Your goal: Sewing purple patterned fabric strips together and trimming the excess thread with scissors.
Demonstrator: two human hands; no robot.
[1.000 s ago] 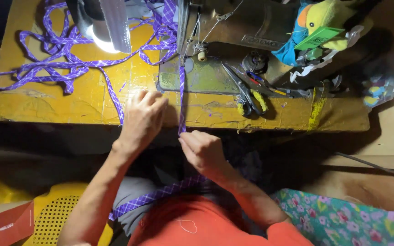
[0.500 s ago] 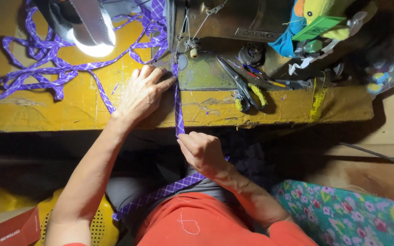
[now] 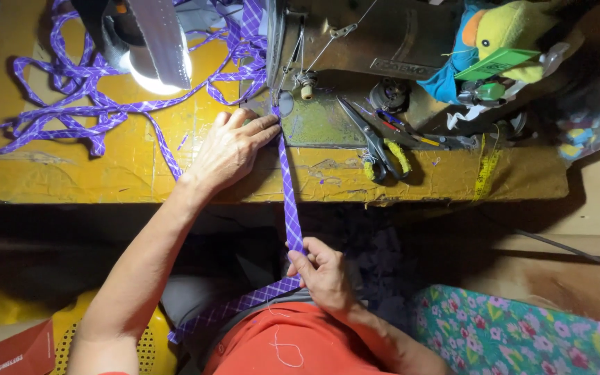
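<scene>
— Two hands on one strip now: since a second ago our left hand (image 3: 230, 149) has slid from the table's front edge up toward the sewing machine (image 3: 369, 42), and our right hand (image 3: 324, 274) has dropped lower, closer to our lap

— So the purple checked strip (image 3: 287, 201) runs longer and straighter between them than it did?

— Yes, it runs taut from the needle area down over the edge of the yellow table (image 3: 50, 173) to our right hand; we judge that we are lining it up to feed under the foot

— How do the fingers sit?

— Left fingers lie flat and close together, tips pressing the strip's upper end by the machine bed; right thumb and fingers pinch the strip narrowly, and its tail trails across our lap

— What crowds us?

— Loose coils of the same strip (image 3: 71, 104) lie heaped left, under the lamp (image 3: 154, 59). Scissors (image 3: 376, 142) and a yellow tape measure (image 3: 487, 170) lie right of the strip's path, and a stuffed toy (image 3: 501, 35) sits on the machine
</scene>
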